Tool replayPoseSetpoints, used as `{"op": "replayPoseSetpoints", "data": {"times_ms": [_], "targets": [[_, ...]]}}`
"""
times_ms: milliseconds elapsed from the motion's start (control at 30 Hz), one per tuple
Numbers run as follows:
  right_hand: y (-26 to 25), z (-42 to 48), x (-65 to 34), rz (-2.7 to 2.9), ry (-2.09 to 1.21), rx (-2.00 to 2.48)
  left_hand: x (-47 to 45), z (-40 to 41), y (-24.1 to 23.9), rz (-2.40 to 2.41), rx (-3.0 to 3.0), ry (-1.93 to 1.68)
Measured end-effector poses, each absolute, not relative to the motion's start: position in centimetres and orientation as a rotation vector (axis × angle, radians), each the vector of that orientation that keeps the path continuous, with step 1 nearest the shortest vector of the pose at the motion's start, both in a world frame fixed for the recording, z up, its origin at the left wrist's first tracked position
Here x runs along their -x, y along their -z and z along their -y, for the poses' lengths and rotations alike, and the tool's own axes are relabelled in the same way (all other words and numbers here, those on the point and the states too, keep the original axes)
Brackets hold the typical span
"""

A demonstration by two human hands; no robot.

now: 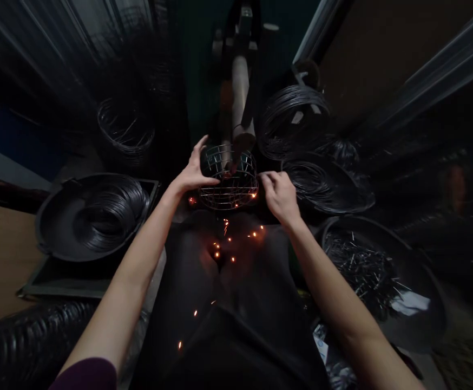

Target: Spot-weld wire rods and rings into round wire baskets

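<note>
A round cage of bright steel wire sits in front of me, under the tall electrode column of a spot welder. My left hand wraps over the cage's left side. My right hand pinches its right edge with curled fingertips. Orange sparks fly from the cage and scatter down over the dark apron on my front. The cage's far side is partly hidden behind the welder's lower electrode.
Coils of black wire lie around me: one in a wide black pan on the left, others ahead right. A round pan of cut wire pieces sits at right. A corrugated black hose runs along the lower left.
</note>
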State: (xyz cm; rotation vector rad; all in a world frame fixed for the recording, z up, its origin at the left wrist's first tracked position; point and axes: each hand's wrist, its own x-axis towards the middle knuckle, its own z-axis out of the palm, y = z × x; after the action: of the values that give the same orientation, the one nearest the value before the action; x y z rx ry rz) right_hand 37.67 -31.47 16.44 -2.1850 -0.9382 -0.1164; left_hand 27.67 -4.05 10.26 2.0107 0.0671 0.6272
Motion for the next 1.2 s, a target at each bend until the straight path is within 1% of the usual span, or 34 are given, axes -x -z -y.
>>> {"op": "replayPoseSetpoints", "data": {"times_ms": [133, 233, 333, 433, 500, 533, 633, 700, 800, 900, 967, 1100, 1200], "targets": [[-14.1, 39.0, -34.5, 0.972, -0.043, 2.247, -24.5, 4.4, -6.0, -0.289, -1.779, -0.462], [-10.7, 42.7, -32.1, 1.058, -0.112, 2.362, -23.6, 5.2, -4.3, -0.367, -1.679, -0.501], [-7.9, 45.0, -30.6, 1.134, -0.308, 2.31, -23.1, 5.9, -4.7, -0.397, -1.711, -0.626], [-6.4, 46.7, -30.1, 1.152, -0.558, 2.206, -21.8, 6.6, -6.3, -0.365, -1.824, -0.69], [-6.0, 47.3, -30.2, 1.159, -0.627, 2.156, -20.5, 7.3, -7.6, -0.31, -1.916, -0.727], [-6.0, 47.3, -30.3, 1.165, -0.61, 2.143, -19.9, 7.8, -8.2, -0.285, -1.953, -0.75], [-7.4, 46.1, -30.3, 1.112, -0.483, 2.14, -18.3, 9.4, -10.0, -0.244, -2.051, -0.817], [-9.7, 44.2, -30.2, 0.98, -0.439, 2.108, -17.8, 10.5, -11.1, -0.221, -2.158, -0.801], [-14.1, 40.2, -30.4, 0.903, -0.588, 1.991, -18.1, 12.0, -12.4, -0.163, -2.347, -0.726], [-17.3, 35.7, -31.5, 1.07, -0.778, 1.958, -19.2, 13.3, -13.1, -0.095, -2.476, -0.654], [-18.0, 33.5, -32.3, 1.173, -0.7, 2.057, -19.8, 13.7, -13.3, -0.069, -2.52, -0.617], [-17.3, 31.9, -32.6, 1.542, -0.256, 2.338, -20.6, 13.8, -13.4, -0.074, -2.525, -0.593], [-16.7, 32.3, -32.4, 1.814, -0.047, 2.426, -21.1, 13.5, -13.4, -0.083, -2.497, -0.587]]}}
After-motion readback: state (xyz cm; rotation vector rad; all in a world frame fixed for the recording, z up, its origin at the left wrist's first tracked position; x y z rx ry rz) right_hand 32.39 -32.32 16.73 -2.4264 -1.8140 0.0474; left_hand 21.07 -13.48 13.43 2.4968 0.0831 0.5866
